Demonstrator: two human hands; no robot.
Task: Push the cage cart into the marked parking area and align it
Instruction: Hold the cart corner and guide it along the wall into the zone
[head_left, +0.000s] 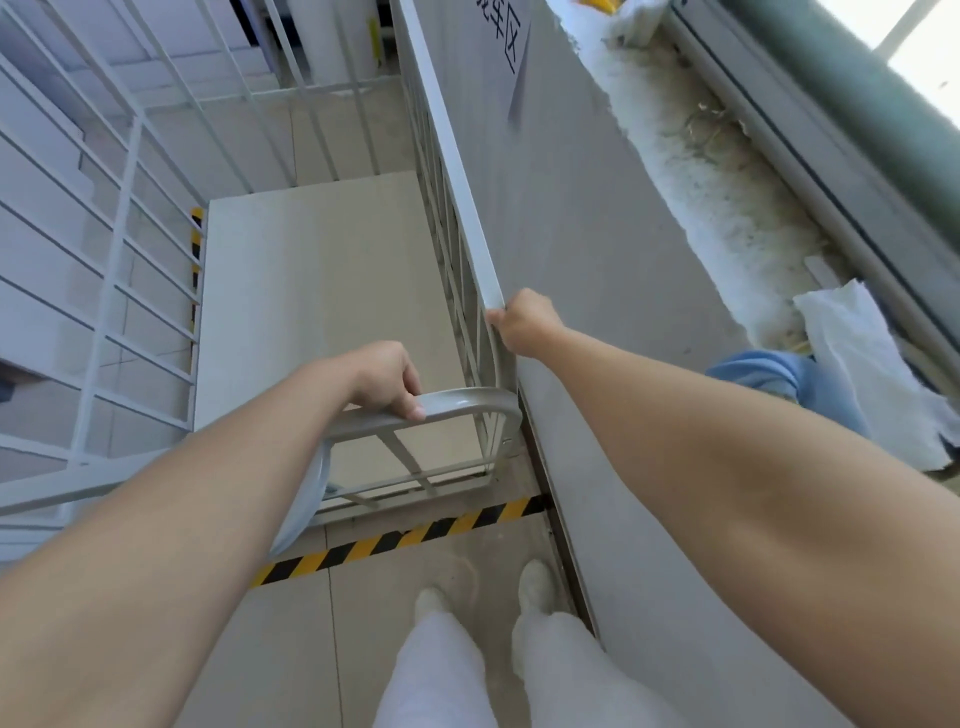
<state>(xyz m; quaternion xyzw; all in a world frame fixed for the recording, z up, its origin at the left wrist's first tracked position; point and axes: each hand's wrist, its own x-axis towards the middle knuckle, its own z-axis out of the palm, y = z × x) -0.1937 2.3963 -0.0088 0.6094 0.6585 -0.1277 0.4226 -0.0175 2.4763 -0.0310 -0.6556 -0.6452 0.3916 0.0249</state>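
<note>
The cage cart (322, 291), white metal bars around a pale flat deck, fills the middle and left of the head view. Its right side panel stands close along a grey wall. My left hand (387, 379) is closed over the curved handle bar (467, 402) at the cart's near end. My right hand (524, 322) grips the near top corner of the right side rail (457, 192). A yellow-and-black striped floor tape (395, 540) runs across the floor just in front of my feet, under the cart's near edge. Another striped strip (196, 249) shows beside the deck's left edge.
The grey wall (597, 249) on the right carries a paper sign (501, 31) with black characters. A dusty window ledge (727, 197) holds white cloth (862, 364) and blue fabric (769, 374). A second white cage panel (93, 260) stands at the left. My white shoes (535, 584) are on the tiles.
</note>
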